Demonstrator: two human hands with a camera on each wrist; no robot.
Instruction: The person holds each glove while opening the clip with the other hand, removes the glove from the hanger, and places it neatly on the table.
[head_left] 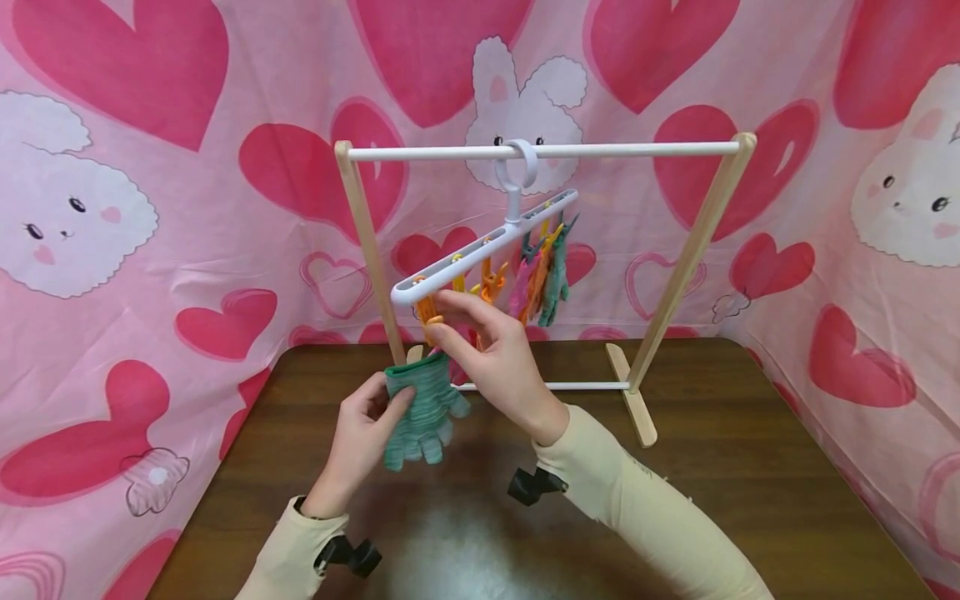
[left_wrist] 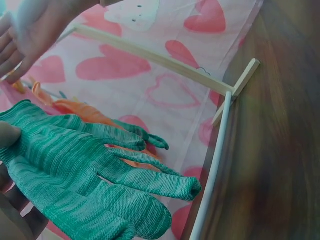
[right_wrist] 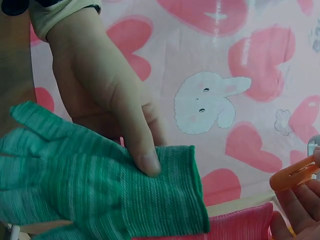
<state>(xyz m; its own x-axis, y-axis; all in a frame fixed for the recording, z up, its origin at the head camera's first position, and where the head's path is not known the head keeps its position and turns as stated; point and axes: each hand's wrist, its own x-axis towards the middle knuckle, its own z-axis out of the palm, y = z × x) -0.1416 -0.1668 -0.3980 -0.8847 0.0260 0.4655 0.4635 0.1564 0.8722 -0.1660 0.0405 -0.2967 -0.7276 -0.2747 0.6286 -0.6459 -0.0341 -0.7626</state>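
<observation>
Here, left hand [head_left: 362, 433] pinches glove [head_left: 422, 412] below right hand [head_left: 501, 360].

No readable text, label, brand or number in any view. Right wrist view, places from printed rabbit [right_wrist: 202, 107] on pink backdrop [right_wrist: 167, 52]: up and right of rabbit, at picture edge, small dark marks [right_wrist: 316, 44], cut off, too blurred to tell whether lettering. Above rabbit, pale streak [right_wrist: 217, 15] on printed heart [right_wrist: 233, 17], no legible character.
</observation>
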